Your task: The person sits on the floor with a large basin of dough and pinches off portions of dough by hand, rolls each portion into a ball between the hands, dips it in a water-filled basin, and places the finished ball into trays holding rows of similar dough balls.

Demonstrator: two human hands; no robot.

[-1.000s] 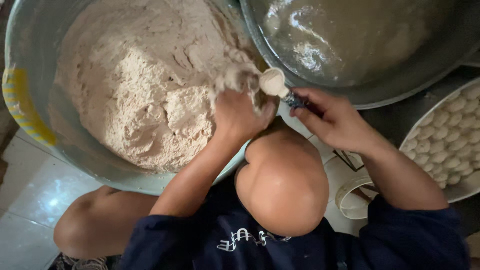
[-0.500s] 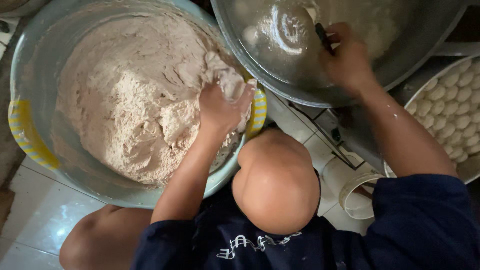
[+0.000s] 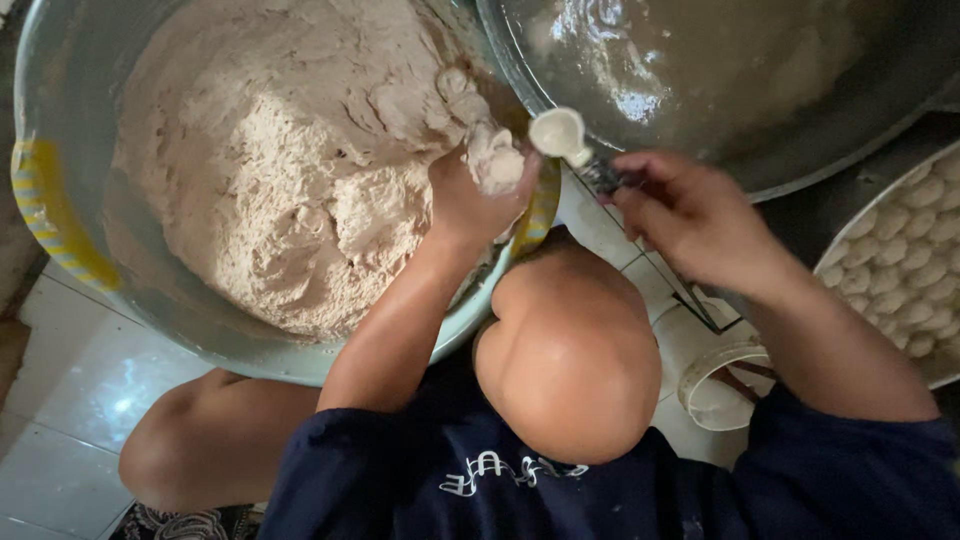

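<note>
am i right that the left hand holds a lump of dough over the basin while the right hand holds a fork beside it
Not quite: the head view shows the right hand holding a small spoon, not a fork. The left hand does hold a lump of dough over the basin.

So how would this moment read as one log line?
left hand: holds dough lump over dough basin | right hand: holds spoon beside lump | oil pan: behind

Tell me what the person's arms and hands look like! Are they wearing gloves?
No gloves. Both hands are bare: the left hand has pale dough stuck on it, the right hand looks clean. Dark blue sleeves are pushed up, leaving the forearms bare.
</note>
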